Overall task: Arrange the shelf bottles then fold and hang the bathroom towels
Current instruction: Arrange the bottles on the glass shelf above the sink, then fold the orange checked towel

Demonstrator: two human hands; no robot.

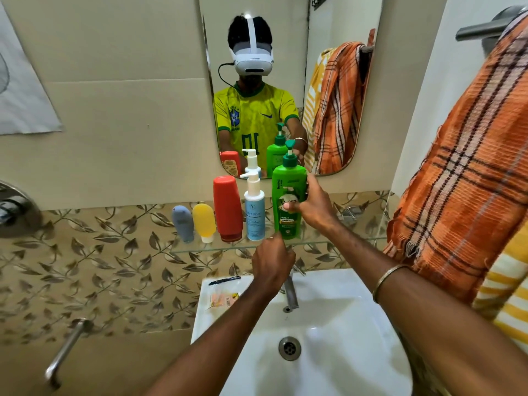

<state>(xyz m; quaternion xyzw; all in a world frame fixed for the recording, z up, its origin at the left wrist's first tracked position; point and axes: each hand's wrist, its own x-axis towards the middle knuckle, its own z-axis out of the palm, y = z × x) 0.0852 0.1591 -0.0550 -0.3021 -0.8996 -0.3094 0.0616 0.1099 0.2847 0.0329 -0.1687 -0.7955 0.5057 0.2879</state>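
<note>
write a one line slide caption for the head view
Right hand grips the green pump bottle at the end of the shelf row, towels hanging nearby.

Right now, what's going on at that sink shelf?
A person is lining up bottles on the glass shelf above the white sink. The right hand grips the tall green pump bottle at the row's right end. The left hand hovers just below the shelf edge, holding nothing visible. The orange plaid towel hangs unfolded at right.

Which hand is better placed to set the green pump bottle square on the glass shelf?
Right. The right hand already grips the green pump bottle at the row's right end. The left hand hangs below the glass shelf, holding nothing visible.
</note>
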